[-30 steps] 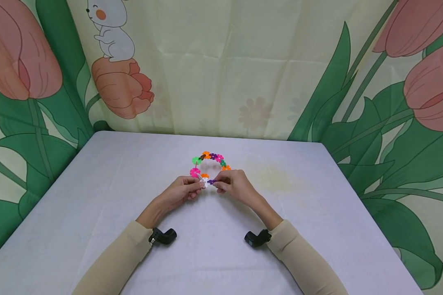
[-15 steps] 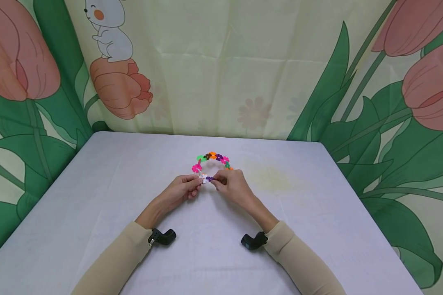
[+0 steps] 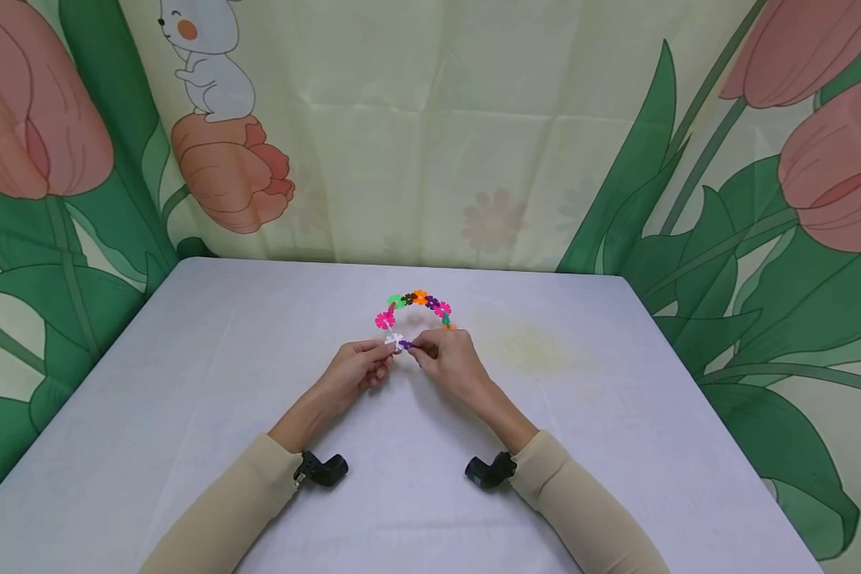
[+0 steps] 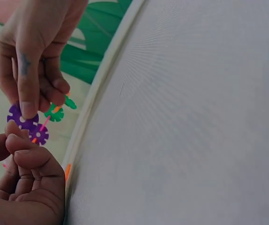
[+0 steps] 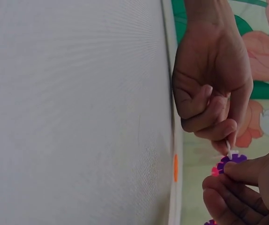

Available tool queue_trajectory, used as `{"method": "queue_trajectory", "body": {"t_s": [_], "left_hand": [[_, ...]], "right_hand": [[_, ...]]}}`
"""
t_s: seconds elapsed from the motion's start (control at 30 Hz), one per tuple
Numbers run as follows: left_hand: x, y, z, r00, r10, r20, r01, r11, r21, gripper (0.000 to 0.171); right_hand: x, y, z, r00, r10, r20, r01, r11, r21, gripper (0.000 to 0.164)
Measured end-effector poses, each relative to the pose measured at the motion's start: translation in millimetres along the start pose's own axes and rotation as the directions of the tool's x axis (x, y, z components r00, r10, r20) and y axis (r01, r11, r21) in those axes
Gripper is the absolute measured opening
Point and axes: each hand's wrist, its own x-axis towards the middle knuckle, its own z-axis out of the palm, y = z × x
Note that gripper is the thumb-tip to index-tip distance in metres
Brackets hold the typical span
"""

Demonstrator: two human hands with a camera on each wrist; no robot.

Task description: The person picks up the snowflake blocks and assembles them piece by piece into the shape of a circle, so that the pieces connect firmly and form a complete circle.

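Note:
Over the middle of the table, both hands work at a curved chain of small notched snowflake discs [image 3: 419,296] in orange, green, pink, purple and other colours. My left hand [image 3: 355,371] pinches a white snowflake disc [image 3: 393,340] near one side of the chain. The thumb and fingers of my right hand [image 3: 448,359] pinch a purple snowflake disc [image 5: 237,158], whose edge meets the white one. In the left wrist view, another purple disc [image 4: 39,134] and a green disc [image 4: 55,113] show behind the fingers. The right hand hides part of the chain in the head view.
A white cloth covers the table [image 3: 430,478], with a faint yellowish stain [image 3: 534,347] to the right of the hands. Behind it hangs a curtain [image 3: 430,135] printed with tulips and a white animal. Each wrist carries a black camera [image 3: 324,469].
The chain has tilted up and shifted slightly right. Both hands have raised the white and purple discs a little and drawn them closer together. An orange disc behind the white one has gone from sight.

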Motion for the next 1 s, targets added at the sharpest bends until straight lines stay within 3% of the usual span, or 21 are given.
{"method": "queue_trajectory", "body": {"t_s": [0.23,0.4,0.57,0.77,1.0], "left_hand": [[1.1,-0.6,-0.2,0.998,-0.003,-0.062,-0.001,0.997,-0.074,0.023],[1.1,2.0,-2.9,0.995,-0.004,-0.101,-0.006,0.996,-0.089,0.024],[0.1,5.1,-4.2,0.992,-0.019,-0.121,0.003,0.992,-0.128,0.020],[0.2,5.0,-6.4,0.992,-0.024,-0.125,0.009,0.993,-0.120,0.020],[3.2,3.2,-11.4,0.993,-0.014,-0.118,-0.002,0.991,-0.133,0.018]], "right_hand": [[1.4,-1.4,4.4,0.999,0.048,0.003,-0.048,0.998,0.029,0.007],[5.4,1.1,11.3,0.987,0.150,0.048,-0.151,0.989,0.007,0.015],[12.9,3.6,22.3,0.960,0.238,0.151,-0.230,0.971,-0.069,0.027],[18.7,1.9,35.9,0.945,0.270,0.185,-0.240,0.955,-0.173,0.036],[22.2,-4.3,45.9,0.939,0.290,0.185,-0.222,0.922,-0.318,0.024]]}}
